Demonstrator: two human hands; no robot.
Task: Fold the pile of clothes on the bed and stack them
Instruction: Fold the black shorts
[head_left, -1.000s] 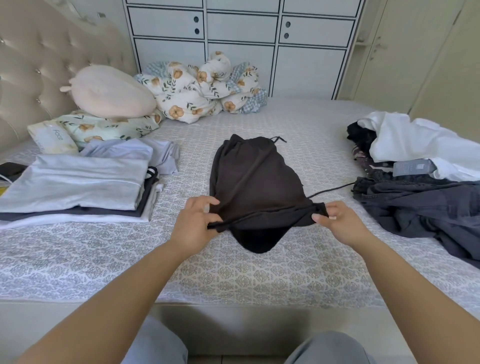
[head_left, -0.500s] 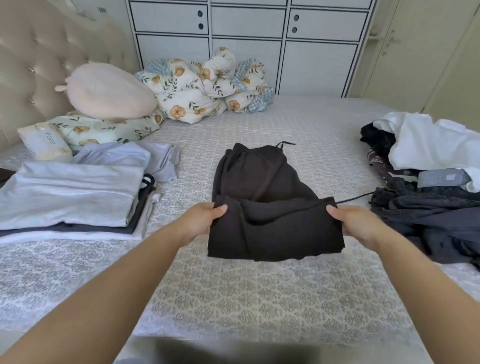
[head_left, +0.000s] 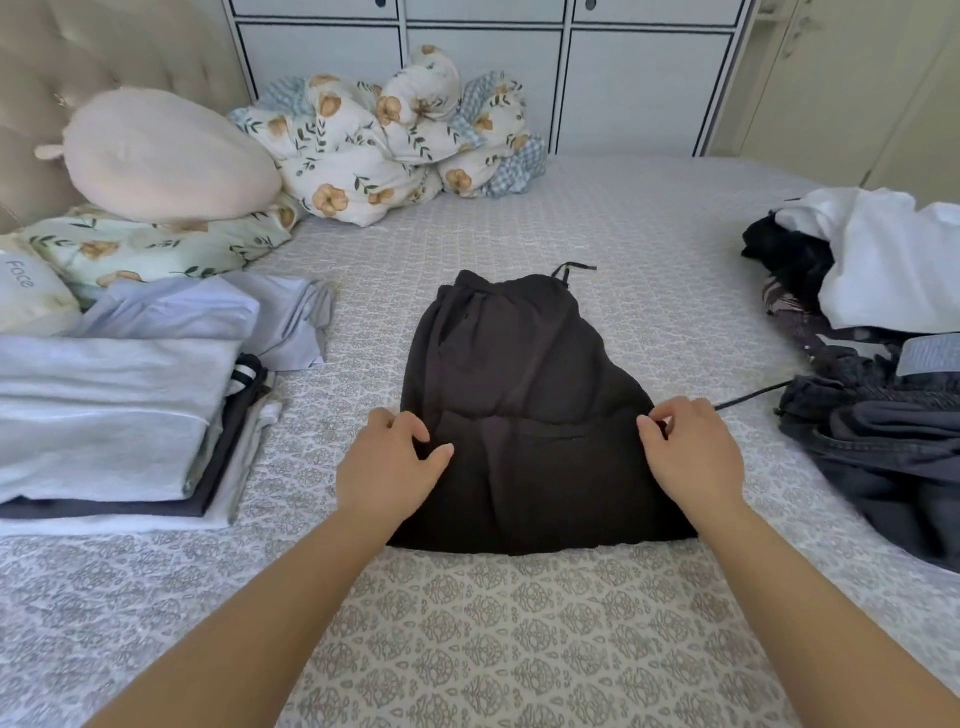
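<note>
1. Bare patterned bedspread (head_left: 519, 649) lies open nearer than both hands.
2. The soft dark garment (head_left: 519, 415), folded, lies between them; the left hand (head_left: 387, 470) and right hand (head_left: 693, 460) pinch its side edges.
3. Left of the left hand sits the folded stack (head_left: 104, 415); right of the right, the unfolded pile (head_left: 883, 364).
4. A pouch (head_left: 26, 296) reads "Face".

A dark folded garment (head_left: 524, 415) lies flat at the middle of the bed (head_left: 519, 639), its near part doubled over the far part. The left hand (head_left: 389, 462) and right hand (head_left: 691, 452) pinch the left and right ends of the fold edge. Folded stack (head_left: 114, 421) at left — unfolded pile (head_left: 878, 374) at right, both apart from the garment.
</note>
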